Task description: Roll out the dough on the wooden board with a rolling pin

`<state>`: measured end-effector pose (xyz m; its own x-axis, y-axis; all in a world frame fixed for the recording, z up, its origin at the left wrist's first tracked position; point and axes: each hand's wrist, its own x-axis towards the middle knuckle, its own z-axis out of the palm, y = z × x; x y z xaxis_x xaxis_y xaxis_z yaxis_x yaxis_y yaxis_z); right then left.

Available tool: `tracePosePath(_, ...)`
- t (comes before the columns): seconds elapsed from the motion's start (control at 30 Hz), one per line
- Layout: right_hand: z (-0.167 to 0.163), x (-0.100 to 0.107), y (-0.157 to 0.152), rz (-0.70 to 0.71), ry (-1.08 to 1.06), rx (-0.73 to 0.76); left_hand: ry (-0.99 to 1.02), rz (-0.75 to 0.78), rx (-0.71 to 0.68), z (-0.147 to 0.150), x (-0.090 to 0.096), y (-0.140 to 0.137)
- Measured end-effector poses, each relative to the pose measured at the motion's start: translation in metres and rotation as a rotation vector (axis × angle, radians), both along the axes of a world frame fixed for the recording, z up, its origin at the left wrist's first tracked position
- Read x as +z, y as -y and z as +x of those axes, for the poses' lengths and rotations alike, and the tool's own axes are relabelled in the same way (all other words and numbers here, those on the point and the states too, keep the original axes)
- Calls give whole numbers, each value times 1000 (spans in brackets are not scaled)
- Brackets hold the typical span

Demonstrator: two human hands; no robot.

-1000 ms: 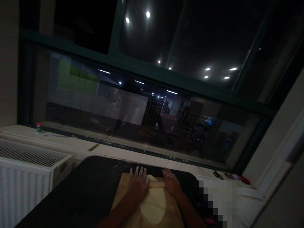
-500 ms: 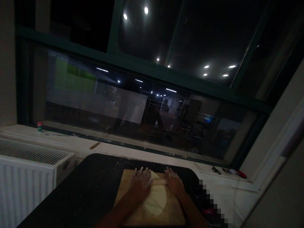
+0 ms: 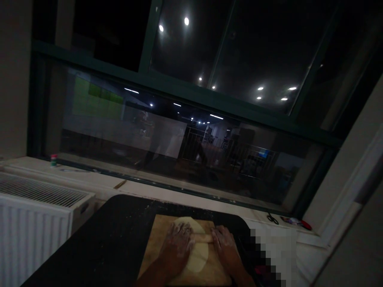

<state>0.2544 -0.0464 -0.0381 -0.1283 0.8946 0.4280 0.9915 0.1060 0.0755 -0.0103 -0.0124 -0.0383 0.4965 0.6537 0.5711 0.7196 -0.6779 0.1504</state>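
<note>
A flat, pale sheet of dough (image 3: 199, 258) lies on a wooden board (image 3: 153, 244). Across the dough rests a rolling pin (image 3: 202, 238), its bare middle showing between my hands. My left hand (image 3: 179, 240), white with flour, lies over the pin's left part and hides that end. Over the right end is my right hand (image 3: 224, 240), also floury, its fingers curved forward on the pin. Past my left fingers the far edge of the dough shows.
The board is on a black table (image 3: 98, 239) dusted with flour. A white radiator (image 3: 36, 223) stands to the left. On the windowsill are a small red-capped container (image 3: 54, 160), black scissors (image 3: 272, 218) and a red object (image 3: 306, 225). A window (image 3: 191, 143) stands behind the sill.
Both hands have come nearer to me with the rolling pin. More of the dough's far part now shows beyond it. The view has shifted slightly.
</note>
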Motion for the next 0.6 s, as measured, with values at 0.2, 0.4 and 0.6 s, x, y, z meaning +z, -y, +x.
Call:
tracePosePath(0.2, -7, -19, 33, -28, 70, -140, -29, -104, -167, -20, 14, 6)
tracePosePath(0.4, -21, 22, 14, -85, -41, -215, -98, -73, -129, 1, 23, -21)
tracePosePath(0.6, -11, 42, -40, -70, -57, -225, -138, -149, -26, 21, 34, -61)
